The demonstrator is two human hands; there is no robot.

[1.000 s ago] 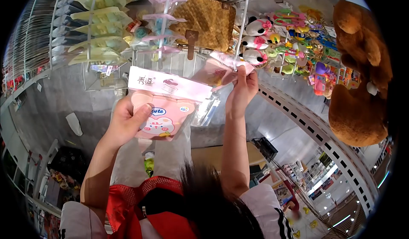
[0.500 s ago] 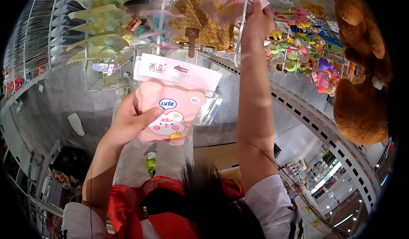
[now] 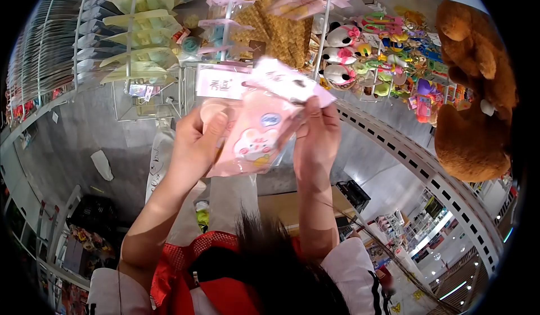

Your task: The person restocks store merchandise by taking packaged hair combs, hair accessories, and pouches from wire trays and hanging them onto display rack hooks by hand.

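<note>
Head view: front pack, pink with a cartoon face, overlaps rear pack near the centre. Left hand clamps the rear 1; right hand grips the front 1's 2 o'clock corner. Yellow packets hang at 10 o'clock, brown plush at 3, black crate at 8.
</note>
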